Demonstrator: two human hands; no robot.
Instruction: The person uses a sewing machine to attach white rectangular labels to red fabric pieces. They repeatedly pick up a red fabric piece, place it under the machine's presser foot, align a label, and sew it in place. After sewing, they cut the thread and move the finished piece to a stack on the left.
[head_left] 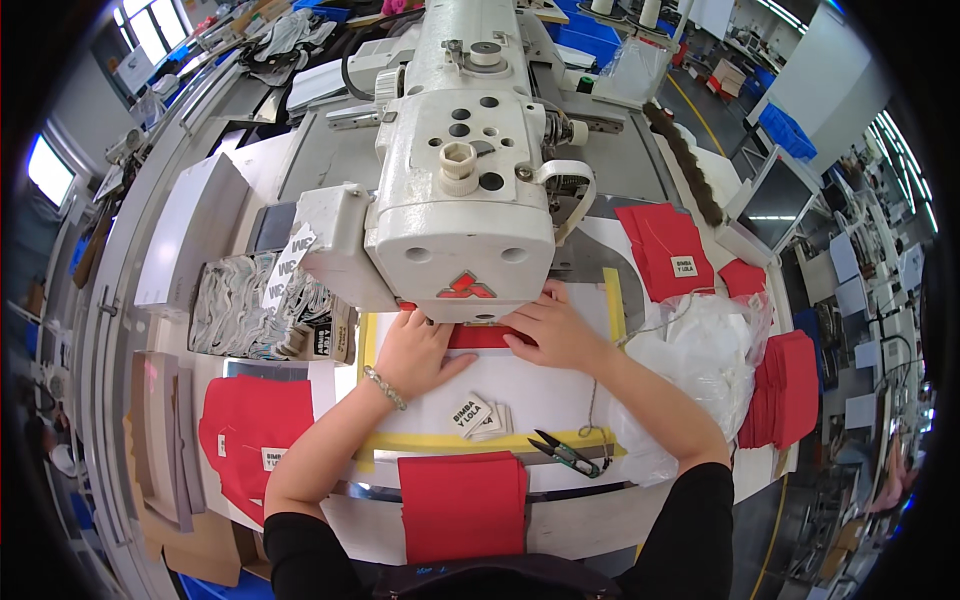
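Lying beneath the head of the white sewing machine [455, 220], a red fabric piece [480, 338] is occupying the far middle of the yellow-edged white board [540, 400]. The left hand [420, 348] is resting by its left end, thumb standing wide, fingertips partly hiding behind the machine. The right hand [550, 328] is touching its right end; whether those fingers are pinching, I cannot tell. Pale labels [470, 413] are lying toward the board's near edge, and snips [566, 453] are crossing that edge near its right corner.
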